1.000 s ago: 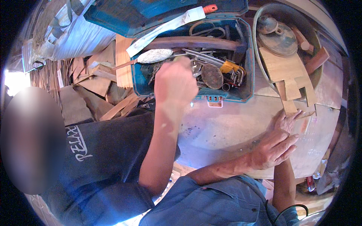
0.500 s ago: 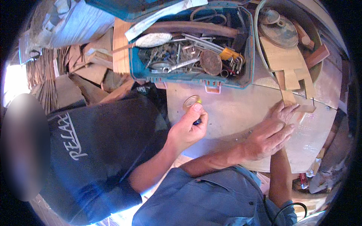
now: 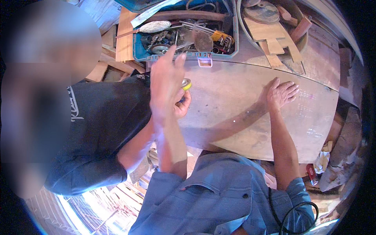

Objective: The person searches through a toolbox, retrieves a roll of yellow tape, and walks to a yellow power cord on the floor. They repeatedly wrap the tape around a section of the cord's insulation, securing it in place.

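Fingers [image 3: 290,89] of right hand [image 3: 278,96] spread on tabletop [image 3: 231,88], of left hand [image 3: 166,76] extended

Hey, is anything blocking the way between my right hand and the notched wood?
Nothing visible is. Your right hand lies palm down on the flat panel, just below the notched wood in the picture, and only panel surface shows between the two.
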The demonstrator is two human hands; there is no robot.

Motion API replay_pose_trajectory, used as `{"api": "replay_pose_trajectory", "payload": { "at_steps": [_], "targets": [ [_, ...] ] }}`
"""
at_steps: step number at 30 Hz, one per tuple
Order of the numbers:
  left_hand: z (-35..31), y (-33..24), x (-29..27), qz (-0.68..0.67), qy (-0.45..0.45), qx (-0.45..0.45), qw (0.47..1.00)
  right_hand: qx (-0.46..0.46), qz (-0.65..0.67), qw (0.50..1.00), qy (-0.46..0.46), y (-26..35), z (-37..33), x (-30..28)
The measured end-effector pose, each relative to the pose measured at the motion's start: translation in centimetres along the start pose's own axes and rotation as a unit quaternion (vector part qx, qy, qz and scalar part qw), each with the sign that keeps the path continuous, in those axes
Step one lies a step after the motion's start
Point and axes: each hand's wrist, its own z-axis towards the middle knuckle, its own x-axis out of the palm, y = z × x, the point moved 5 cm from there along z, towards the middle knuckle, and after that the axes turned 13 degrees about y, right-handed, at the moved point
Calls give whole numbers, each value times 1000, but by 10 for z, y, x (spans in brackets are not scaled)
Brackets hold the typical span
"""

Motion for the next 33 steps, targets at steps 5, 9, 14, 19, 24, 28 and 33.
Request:
{"api": "replay_pose_trajectory", "payload": {
  "at_steps": [5,9,14,19,24,28,33],
  "targets": [
    [-49,23,-8,-168,195,-88,962,11,11,1000,-22,-6,2,-9],
    [-71,49,11,-253,256,-67,931,5,18,1000,-17,-7,-1,-2],
    [-75,48,18,-249,334,-50,908,9,19,1000,-1,-6,1,-1],
    [-96,36,10,-455,216,-34,863,10,21,1000,-19,-5,1,-3],
    [-130,20,20,-681,131,20,720,4,34,999,-9,-9,0,-1],
    [-179,13,29,-776,86,65,622,-44,39,998,-32,-13,-2,0],
    [-239,17,51,-842,51,76,532,-212,116,970,6,-40,-19,7]
  ]
}}
